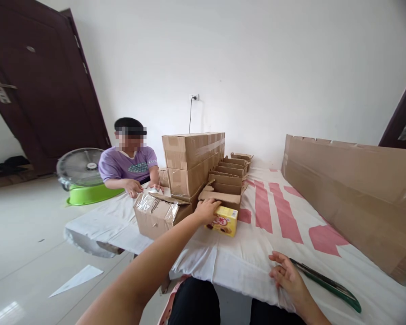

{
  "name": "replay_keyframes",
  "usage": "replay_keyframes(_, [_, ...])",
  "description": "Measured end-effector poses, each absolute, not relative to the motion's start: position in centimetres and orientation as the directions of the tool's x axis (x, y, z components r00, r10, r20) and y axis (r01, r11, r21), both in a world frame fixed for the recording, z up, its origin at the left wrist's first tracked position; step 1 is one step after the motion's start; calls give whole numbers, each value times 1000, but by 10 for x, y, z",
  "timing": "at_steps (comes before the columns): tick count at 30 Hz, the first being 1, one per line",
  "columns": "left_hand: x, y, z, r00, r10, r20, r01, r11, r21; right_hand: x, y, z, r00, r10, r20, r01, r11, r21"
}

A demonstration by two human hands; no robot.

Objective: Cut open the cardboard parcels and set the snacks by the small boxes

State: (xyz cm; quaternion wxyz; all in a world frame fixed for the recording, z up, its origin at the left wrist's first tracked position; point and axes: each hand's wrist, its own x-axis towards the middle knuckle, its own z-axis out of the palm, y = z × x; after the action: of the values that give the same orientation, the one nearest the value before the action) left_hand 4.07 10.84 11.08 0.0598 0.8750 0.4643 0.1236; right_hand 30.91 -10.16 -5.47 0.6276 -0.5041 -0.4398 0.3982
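Note:
My left hand (207,211) reaches forward over a small yellow box (226,221) with a red emblem on its front. Its fingers lie over the box's left top edge and grip it, with the thumb hidden. The yellow box is right in front of an open brown carton (219,193), first of a row. Low on the right, my right hand (284,274) rests by the table's near edge, fingers loosely bent and apart, holding nothing. Just right of it lies a utility knife (328,284) with a green handle.
Taped cartons (181,153) are stacked mid-table, with a worn box (159,214) in front. A person in a purple shirt (128,164) works at the left side. A large cardboard sheet (352,189) stands along the right. A fan (83,167) is on the left.

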Motion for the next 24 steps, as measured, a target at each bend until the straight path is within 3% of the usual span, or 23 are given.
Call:
replay_keyframes(5, [46, 99, 66, 384, 818, 428, 872, -473, 122, 308, -105, -48, 289, 949, 126, -17, 137, -990])
replay_keyframes(14, [62, 89, -14, 534, 616, 580, 773, -633, -40, 297, -115, -19, 253, 966, 57, 63, 42, -997])
replay_keyframes(24, [61, 125, -7, 429, 717, 549, 819, -565, 98, 306, -119, -27, 279, 956, 92, 76, 73, -994])
